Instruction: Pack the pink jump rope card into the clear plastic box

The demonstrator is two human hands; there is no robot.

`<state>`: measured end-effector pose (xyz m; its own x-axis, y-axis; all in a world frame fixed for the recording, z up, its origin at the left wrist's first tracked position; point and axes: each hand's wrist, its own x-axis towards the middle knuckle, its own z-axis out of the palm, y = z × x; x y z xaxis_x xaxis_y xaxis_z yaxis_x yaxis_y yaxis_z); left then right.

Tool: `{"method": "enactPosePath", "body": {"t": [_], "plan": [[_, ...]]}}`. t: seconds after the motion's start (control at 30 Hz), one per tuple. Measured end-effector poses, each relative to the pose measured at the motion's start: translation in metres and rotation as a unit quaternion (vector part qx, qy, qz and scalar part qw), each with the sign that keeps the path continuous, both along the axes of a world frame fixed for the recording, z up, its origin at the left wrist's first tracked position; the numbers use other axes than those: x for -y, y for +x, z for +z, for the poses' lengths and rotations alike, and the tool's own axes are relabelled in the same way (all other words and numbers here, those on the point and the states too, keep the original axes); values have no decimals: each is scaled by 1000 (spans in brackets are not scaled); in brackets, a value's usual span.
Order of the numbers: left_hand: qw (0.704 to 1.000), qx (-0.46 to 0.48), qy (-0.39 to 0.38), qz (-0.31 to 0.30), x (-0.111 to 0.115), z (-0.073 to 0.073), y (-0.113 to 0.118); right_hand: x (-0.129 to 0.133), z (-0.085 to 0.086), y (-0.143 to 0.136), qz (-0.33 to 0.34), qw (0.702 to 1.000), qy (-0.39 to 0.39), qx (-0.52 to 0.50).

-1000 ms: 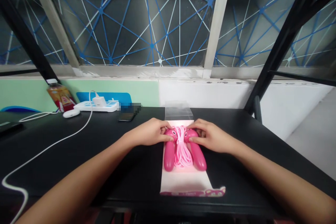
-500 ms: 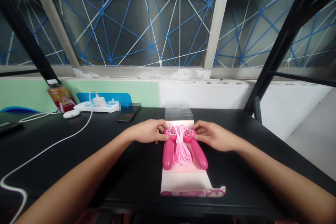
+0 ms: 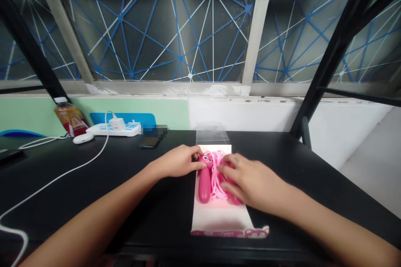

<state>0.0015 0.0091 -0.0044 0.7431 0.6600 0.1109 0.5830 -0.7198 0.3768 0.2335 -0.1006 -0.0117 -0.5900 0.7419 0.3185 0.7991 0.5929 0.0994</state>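
A pink jump rope [image 3: 216,183] lies coiled on a white card insert [image 3: 219,217] with a printed pink front edge. Its left handle [image 3: 204,187] carries an animal face at the top. My left hand [image 3: 183,161] pinches that face end between thumb and fingers. Over the other handle, my right hand [image 3: 242,179] is curled, its fingertips reaching onto the coiled cord. Most of the right handle is hidden beneath it; only the lower end shows. Just behind the card stands a clear plastic box [image 3: 212,137].
At the back left are a power strip [image 3: 130,129] with a white charger [image 3: 117,124], a drink bottle [image 3: 71,117] and a dark phone [image 3: 150,141]. A white cable [image 3: 78,165] runs along the left side of the black table [image 3: 313,187]. Black frame posts [image 3: 326,62] flank the window.
My right hand has moved left and over the right handle, covering its face end and part of the cord. The left handle has shifted slightly right with my left hand on it.
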Motion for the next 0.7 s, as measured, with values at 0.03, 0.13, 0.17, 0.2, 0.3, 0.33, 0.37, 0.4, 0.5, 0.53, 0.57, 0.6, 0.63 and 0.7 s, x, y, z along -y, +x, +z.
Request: {"method": "enactPosePath", "body": {"t": [0.03, 0.13, 0.17, 0.2, 0.3, 0.33, 0.37, 0.4, 0.5, 0.53, 0.57, 0.6, 0.63, 0.7], "plan": [[1000, 0, 15, 3, 1, 0, 1, 3, -2, -3, 33, 999, -1, 4], [998, 2, 64, 4, 4, 0, 4, 7, -11, -9, 78, 997, -2, 23], [997, 5, 79, 4, 4, -1, 5, 7, -13, -9, 77, 997, -6, 27], [995, 11, 95, 8, 3, -1, 5, 7, -15, -9, 72, 997, -10, 27], [987, 50, 145, 53, -6, -4, 7, 4, -14, -6, 64, 998, -16, 18], [982, 64, 162, 69, -10, -7, 8, 2, -13, -4, 62, 998, -19, 17], [980, 71, 172, 76, -15, -9, 8, 1, -12, -3, 61, 998, -25, 17], [979, 73, 173, 73, -20, -12, 9, -1, -11, -2, 61, 997, -32, 18], [988, 65, 129, 54, -33, -21, 8, -4, -10, 2, 70, 996, -41, 23], [990, 70, 115, 50, -37, -22, 7, -4, -11, 2, 75, 996, -37, 26], [990, 79, 103, 48, -39, -24, 7, -4, -12, 3, 81, 996, -32, 29], [990, 91, 93, 46, -41, -24, 6, -4, -12, 3, 87, 995, -28, 31], [990, 103, 84, 44, -43, -24, 5, -3, -13, 3, 93, 995, -27, 31], [990, 122, 67, 37, -43, -23, 4, -1, -13, 2, 95, 995, -26, 26]]}}
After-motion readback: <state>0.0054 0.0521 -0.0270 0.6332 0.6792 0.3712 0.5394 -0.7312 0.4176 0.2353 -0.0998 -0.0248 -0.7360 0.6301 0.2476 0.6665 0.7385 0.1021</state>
